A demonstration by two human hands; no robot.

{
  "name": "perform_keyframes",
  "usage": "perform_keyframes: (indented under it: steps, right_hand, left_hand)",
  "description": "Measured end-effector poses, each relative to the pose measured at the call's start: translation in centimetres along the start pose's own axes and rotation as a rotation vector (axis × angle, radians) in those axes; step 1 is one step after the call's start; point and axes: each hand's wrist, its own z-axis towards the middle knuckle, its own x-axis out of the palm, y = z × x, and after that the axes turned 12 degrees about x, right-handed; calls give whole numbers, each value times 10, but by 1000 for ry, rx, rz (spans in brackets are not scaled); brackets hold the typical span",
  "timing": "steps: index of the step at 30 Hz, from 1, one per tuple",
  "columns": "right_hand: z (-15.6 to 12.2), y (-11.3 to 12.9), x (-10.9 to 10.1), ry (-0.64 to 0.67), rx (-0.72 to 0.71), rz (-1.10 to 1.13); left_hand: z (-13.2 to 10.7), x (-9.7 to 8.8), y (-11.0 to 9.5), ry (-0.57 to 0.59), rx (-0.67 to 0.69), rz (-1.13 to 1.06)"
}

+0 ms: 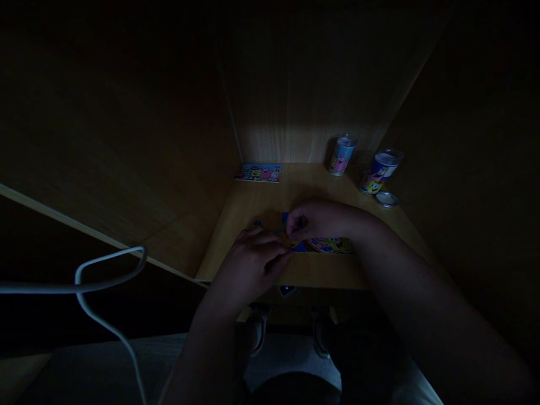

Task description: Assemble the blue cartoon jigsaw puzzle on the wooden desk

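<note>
A partly assembled cartoon jigsaw puzzle (327, 245) lies near the front edge of a small wooden desk (261, 202). My left hand (253, 261) rests on its left end with fingers curled and pressed down. My right hand (314, 220) sits just behind it, fingers pinched together on a small blue puzzle piece (286, 217). The light is dim, and my hands hide the puzzle's left part.
A cartoon picture card (259, 172) lies at the back left of the desk. Two cartoon-printed cans (341, 156) (378, 171) stand at the back right, with a round lid (387, 199) beside them. Wooden walls enclose the desk. A white cable (101, 275) hangs at the left.
</note>
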Motion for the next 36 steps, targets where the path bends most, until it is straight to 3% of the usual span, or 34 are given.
perform_keyframes:
  steps: [4,9,13,18,28,36]
  right_hand:
    - [-2,-1,-6,-118,-33,20]
    - [-3,-5,-18,-409,27,51]
    - [2,-10,-21,-547,47,44]
    - [6,-12,-17,-561,26,-58]
    - [3,-4,-13,-509,30,-64]
    - [6,-7,-10,-553,1,-67]
  left_hand:
    - [-1,-3,-1,-131,-29,-45]
    - [-11,-16,8,-362,-294,155]
    - [-22,-21,24,-272,-394,301]
    - [-27,-13,35,-193,-359,298]
    - [-8,-4,17,-125,-240,284]
    - [1,4,17,-112,-341,261]
